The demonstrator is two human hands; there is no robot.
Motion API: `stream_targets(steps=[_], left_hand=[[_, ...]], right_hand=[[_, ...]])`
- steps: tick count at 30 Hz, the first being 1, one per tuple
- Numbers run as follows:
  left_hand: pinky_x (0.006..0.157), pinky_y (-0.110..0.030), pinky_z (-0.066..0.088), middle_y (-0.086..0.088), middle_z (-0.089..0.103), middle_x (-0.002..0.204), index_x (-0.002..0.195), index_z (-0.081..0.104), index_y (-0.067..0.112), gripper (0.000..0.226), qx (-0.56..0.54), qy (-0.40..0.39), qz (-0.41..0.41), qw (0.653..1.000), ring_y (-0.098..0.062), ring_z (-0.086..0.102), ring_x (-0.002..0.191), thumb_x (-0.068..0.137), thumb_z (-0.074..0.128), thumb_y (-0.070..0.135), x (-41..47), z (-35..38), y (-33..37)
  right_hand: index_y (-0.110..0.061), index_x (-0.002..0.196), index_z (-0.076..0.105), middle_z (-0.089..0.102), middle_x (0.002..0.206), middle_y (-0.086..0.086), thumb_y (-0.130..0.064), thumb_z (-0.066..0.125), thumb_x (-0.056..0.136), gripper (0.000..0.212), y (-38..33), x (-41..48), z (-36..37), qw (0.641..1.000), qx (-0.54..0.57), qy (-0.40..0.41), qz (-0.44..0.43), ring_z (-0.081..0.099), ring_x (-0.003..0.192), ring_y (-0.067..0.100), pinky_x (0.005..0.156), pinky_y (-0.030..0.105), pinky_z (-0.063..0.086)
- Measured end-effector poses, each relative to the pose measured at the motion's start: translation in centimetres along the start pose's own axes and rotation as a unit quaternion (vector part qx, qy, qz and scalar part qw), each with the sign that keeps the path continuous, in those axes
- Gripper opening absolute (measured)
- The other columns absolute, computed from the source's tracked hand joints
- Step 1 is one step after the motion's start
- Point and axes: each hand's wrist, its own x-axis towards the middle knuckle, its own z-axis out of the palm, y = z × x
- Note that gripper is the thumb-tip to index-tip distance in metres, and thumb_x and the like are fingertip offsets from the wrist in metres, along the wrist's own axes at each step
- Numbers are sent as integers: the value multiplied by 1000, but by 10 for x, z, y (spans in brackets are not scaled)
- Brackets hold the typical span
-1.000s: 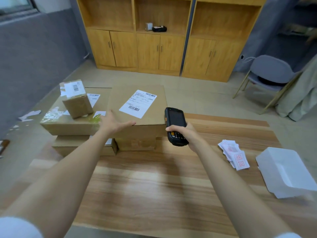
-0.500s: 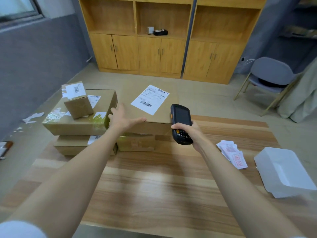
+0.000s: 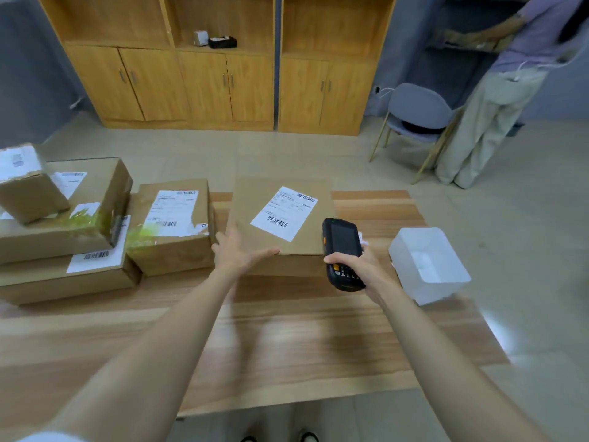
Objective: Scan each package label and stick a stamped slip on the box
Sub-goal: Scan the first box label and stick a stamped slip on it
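Now down on the desk [image 3: 287,339] — the flat box [image 3: 306,237] that a second ago rode on top of another carton, lifted off it and slid rightward, so it sits alone, just right of the taped carton [image 3: 172,231] it used to cover. Exposed by that move: the taped carton's own label, previously hidden. Shipping label [image 3: 283,212] face up on the flat box, barcode toward the near edge.

Left hand [image 3: 237,255] at the flat box's near-left corner, fingers [image 3: 264,252] spread and loose, thumb along the front edge, touching but gripping nothing — reads as steadying or just letting go. Right hand [image 3: 357,266] closed around the scanner [image 3: 342,253], just right of the flat box's near-right corner, screen up, head aimed roughly toward the label.

Further left of the flat box, the stack of three cartons [image 3: 60,228], unchanged. To its right, the white bin [image 3: 428,264]. Stamped slips mostly hidden behind the scanner now; only a white sliver shows.

Meaning for the task: package singled out and label clear, so likely ready for the scan; slip not yet on this box.
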Motion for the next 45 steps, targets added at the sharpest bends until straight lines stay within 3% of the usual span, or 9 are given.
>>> stream_targets(steps=[11,19,22,27,30,33,37,43,45], left_hand=[[108,-41,28,-18,29,138,144,17,19,122,25,-42,-65,997,-33,29,132,49,84,59,-34,39,-55],[102,-40,34,-15,28,141,144,11,28,124,36,-87,-80,992,-28,32,132,48,86,51,-28,38,-73],[107,-38,30,-12,24,147,147,4,29,133,44,-124,-75,988,-27,27,137,46,86,53,-23,38,-72],[109,-35,27,-12,22,147,149,2,30,137,38,-144,-76,986,-27,26,137,45,90,45,-16,40,-69],[110,-36,27,-16,19,143,149,-1,32,136,29,-146,-78,986,-30,29,135,49,90,41,-14,42,-69],[111,-37,26,-18,15,145,149,-4,31,133,31,-148,-55,987,-30,26,136,54,88,41,-14,42,-68],[112,-44,21,-19,1,152,147,-9,34,130,53,-140,-18,989,-36,13,142,59,85,42,-18,42,-67],[109,-49,24,-19,-1,154,147,-13,35,128,30,-97,31,994,-36,6,143,61,82,46,-39,44,-76],[106,-51,30,-18,1,153,146,-14,36,128,28,-82,29,996,-38,10,141,62,81,49,-45,46,-78]], right_hand=[[-13,127,43,60,116,4,-12,86,60,80,65,-3,7,999,-8,-3,52,61,98,18,68,25,48],[-20,114,43,61,98,-7,-12,87,58,72,55,-10,7,998,17,26,63,62,86,9,60,23,48],[-12,118,55,68,107,5,-12,87,59,67,42,-11,7,997,42,-15,69,67,93,21,73,32,55],[-10,109,65,70,85,5,-11,80,69,43,25,-20,25,982,100,-123,106,66,71,18,59,26,51],[-4,112,62,69,86,10,-4,76,72,42,24,-24,40,968,158,-144,134,65,74,24,71,33,54],[0,117,59,68,86,11,1,73,73,47,22,-30,51,965,177,-144,133,67,70,22,63,29,55],[6,129,47,64,110,23,5,70,71,63,21,-35,57,962,194,-134,141,66,87,32,68,34,55],[14,126,46,60,97,24,8,64,74,56,24,-49,67,962,189,-145,133,61,85,37,89,47,49],[13,128,44,60,100,25,8,65,73,58,27,-56,73,963,189,-132,138,60,85,37,84,46,50]])
